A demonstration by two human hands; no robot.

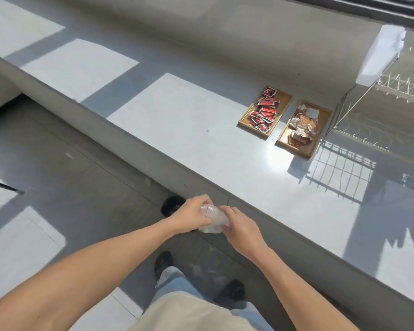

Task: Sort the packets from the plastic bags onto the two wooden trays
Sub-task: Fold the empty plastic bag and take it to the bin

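A crumpled clear plastic bag [212, 220] is squeezed between my left hand [193, 215] and my right hand [238, 225], held in front of the counter's near edge. Far off on the counter lie two wooden trays side by side. The left tray [286, 101] carries several red packets [264, 112]. The right tray [324, 115] carries several brown and white packets [302, 126]. Both hands are well short of the trays.
The long grey counter [177, 120] runs diagonally across the view. A white wire rack [378, 111] stands right of the trays. Grey floor tiles [46, 175] lie below, with my dark shoes [164, 261] on them.
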